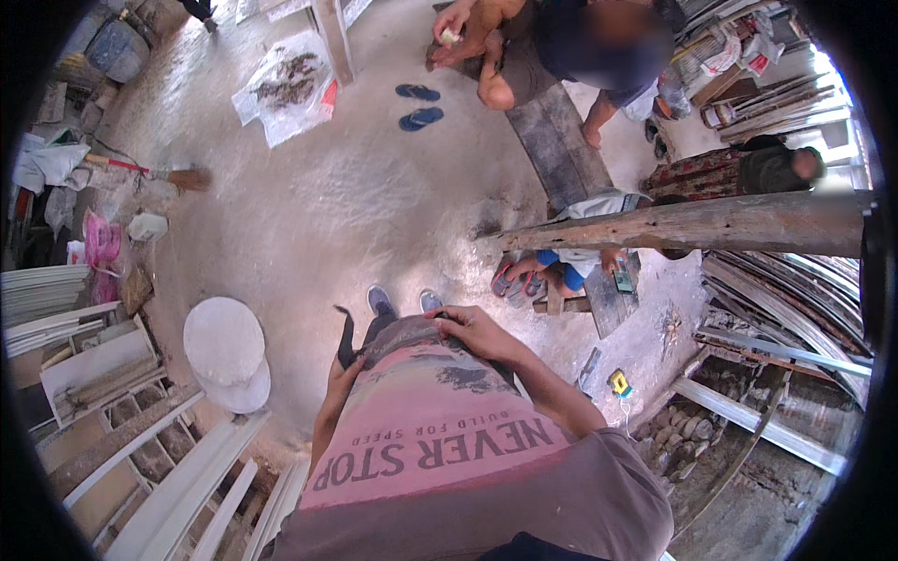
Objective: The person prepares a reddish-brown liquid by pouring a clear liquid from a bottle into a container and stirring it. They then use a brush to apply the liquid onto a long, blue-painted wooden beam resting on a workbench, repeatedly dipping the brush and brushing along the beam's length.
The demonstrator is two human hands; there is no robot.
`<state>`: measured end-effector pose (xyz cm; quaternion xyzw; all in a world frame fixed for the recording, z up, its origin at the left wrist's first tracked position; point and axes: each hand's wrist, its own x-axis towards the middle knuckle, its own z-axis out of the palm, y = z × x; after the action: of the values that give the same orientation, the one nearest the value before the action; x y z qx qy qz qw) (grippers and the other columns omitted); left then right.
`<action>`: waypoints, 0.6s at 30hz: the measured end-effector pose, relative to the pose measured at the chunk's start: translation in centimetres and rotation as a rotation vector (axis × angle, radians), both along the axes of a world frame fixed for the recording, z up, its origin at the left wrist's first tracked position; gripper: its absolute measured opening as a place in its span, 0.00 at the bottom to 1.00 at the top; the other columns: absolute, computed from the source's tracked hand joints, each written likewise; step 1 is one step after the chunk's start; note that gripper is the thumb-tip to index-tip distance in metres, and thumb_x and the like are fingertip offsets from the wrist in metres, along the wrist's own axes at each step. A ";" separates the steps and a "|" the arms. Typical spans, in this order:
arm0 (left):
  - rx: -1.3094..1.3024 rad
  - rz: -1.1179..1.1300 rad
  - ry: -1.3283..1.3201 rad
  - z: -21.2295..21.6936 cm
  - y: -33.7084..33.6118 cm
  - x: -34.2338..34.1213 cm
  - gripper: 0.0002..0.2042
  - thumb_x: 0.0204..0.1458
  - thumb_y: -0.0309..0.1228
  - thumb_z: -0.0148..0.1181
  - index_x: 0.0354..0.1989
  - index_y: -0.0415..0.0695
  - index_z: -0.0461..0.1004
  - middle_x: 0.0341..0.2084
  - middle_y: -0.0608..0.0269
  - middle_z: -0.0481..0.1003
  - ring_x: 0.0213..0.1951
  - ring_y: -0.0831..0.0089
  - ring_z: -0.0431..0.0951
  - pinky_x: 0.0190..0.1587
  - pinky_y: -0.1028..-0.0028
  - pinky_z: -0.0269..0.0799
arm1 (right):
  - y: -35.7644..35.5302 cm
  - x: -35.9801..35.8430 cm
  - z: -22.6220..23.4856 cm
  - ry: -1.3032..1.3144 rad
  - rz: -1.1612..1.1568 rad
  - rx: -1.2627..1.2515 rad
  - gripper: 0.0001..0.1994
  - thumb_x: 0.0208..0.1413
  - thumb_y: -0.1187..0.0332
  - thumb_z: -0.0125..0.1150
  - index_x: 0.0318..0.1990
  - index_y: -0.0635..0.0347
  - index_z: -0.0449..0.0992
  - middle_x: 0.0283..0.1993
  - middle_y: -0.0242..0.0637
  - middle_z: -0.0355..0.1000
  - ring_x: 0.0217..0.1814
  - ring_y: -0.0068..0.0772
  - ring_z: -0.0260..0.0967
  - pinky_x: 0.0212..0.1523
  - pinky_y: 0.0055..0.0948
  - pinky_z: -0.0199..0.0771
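Observation:
My left hand [348, 370] is closed at the left side of my T-shirt, on a dark curved strip [346, 329], perhaps a strap, that sticks up past the fingers. Part of that hand is hidden by the shirt. At the front hem, my right hand [470, 332] pinches the cloth of the brown and pink T-shirt [440, 411] between its fingers. Just beyond the hem, my grey shoes [379, 299] stand on the concrete floor.
A round pale stool or lid [224, 338] is at left, beside long white strips [187, 486]. A wooden post [683, 227] juts in from the right. People sit by a plank bench [559, 140]. A yellow tape measure [619, 382] and blue slippers [420, 119] lie on the floor.

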<state>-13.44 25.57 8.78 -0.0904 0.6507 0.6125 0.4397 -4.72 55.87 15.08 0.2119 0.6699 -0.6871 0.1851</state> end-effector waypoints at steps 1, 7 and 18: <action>-0.063 -0.033 0.075 -0.2 0.3 0.0 0.14 0.53 0.33 0.64 0.44 0.39 0.71 0.33 0.68 0.72 0.35 0.78 0.71 0.39 0.78 0.67 | 0.1 0.0 0.2 -0.004 0.027 0.019 0.17 0.65 0.63 0.51 0.55 0.65 0.73 0.36 0.36 0.74 0.40 0.23 0.68 0.45 0.24 0.69; -0.274 -0.055 0.312 -0.9 0.1 0.4 0.14 0.51 0.32 0.70 0.39 0.38 0.73 0.26 0.71 0.73 0.26 0.81 0.70 0.32 0.78 0.68 | 0.4 0.4 -0.2 0.087 0.038 0.038 0.22 0.67 0.62 0.47 0.64 0.64 0.64 0.57 0.47 0.69 0.59 0.36 0.65 0.60 0.28 0.61; 0.163 0.690 -0.088 4.2 -3.0 -0.2 0.13 0.61 0.44 0.56 0.35 0.49 0.63 0.20 0.75 0.59 0.18 0.83 0.57 0.18 0.79 0.51 | 8.0 5.3 -2.4 0.229 -0.583 0.052 0.16 0.65 0.59 0.53 0.50 0.63 0.73 0.30 0.27 0.67 0.25 0.17 0.59 0.31 0.22 0.67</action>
<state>-13.60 22.58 12.98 -0.2958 0.5111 0.7704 0.2404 0.55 63.91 12.68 0.3210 0.6147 -0.7132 -0.1019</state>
